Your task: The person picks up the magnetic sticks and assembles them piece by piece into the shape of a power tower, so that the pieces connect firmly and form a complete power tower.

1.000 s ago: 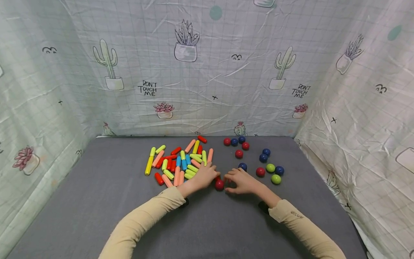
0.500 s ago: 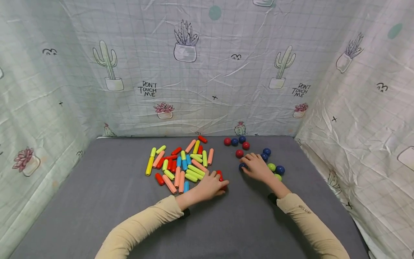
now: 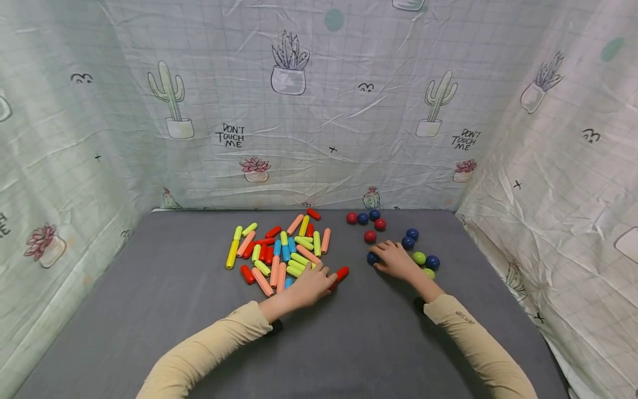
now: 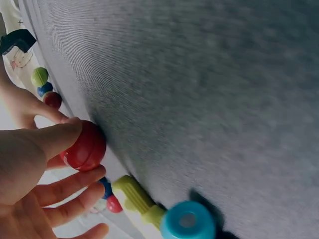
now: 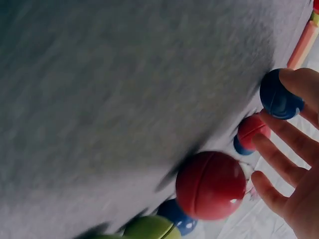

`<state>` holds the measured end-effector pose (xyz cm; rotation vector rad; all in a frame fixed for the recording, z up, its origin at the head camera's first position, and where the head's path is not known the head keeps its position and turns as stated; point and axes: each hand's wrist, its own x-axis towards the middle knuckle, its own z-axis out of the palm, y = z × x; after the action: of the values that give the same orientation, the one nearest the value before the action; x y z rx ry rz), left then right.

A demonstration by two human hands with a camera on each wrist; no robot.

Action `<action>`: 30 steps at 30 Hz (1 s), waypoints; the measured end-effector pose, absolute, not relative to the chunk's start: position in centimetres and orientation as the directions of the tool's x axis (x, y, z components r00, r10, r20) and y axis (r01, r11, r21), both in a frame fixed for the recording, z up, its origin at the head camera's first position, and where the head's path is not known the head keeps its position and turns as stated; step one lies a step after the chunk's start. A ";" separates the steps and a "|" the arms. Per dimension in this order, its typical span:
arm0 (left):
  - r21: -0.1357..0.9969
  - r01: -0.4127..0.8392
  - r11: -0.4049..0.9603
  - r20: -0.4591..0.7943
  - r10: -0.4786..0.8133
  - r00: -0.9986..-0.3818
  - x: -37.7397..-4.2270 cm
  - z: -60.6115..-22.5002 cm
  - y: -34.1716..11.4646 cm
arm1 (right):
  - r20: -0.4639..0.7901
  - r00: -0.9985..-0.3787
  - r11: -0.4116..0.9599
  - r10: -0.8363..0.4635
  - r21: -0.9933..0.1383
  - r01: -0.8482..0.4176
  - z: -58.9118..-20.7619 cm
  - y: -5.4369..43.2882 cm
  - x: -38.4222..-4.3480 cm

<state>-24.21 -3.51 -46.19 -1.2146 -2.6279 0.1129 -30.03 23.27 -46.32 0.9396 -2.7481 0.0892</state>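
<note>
In the left wrist view, my left hand point(image 3: 305, 285) pinches a red ball point(image 4: 88, 147) between thumb and index finger, low over the table. The head view mostly hides that ball under the fingers, beside a short red stick point(image 3: 342, 272). My right hand point(image 3: 397, 260) holds a blue ball point(image 5: 279, 94) by thumb and index finger, its other fingers spread apart. A yellow-green stick point(image 4: 132, 194) and a blue stick point(image 4: 188, 221) lie near the left hand. Another red ball point(image 5: 212, 184) sits close to the right hand.
Several coloured sticks point(image 3: 274, 271) lie grouped left of centre on the grey table point(image 3: 329, 354). Blue, red and green balls point(image 3: 432, 262) are scattered at the right. A printed cloth point(image 3: 319, 111) hangs behind and at both sides.
My right hand has moved right, from near the red ball to the blue ball. The left hand has taken the red ball and shifted slightly left; the red stick beside it has turned.
</note>
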 end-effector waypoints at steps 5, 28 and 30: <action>-0.135 0.766 0.628 0.208 0.774 -0.598 -24.8 -47.0 -4.1 | 0.211 -0.763 0.767 -0.611 -0.081 -0.637 -46.5 22.1 -30.0; -0.266 0.699 0.664 0.197 0.747 -0.635 -22.5 -46.4 -3.7 | 0.117 -0.697 0.682 -0.707 -0.149 -0.716 -46.0 17.5 -30.0; -0.301 0.684 0.665 0.185 0.744 -0.642 -22.1 -46.4 -3.7 | 0.090 -0.698 0.680 -0.711 -0.166 -0.714 -45.8 17.2 -30.2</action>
<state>-22.10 -3.70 -46.41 -1.1408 -2.5901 0.2932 -30.17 17.19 -45.82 1.2141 -2.8626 0.2953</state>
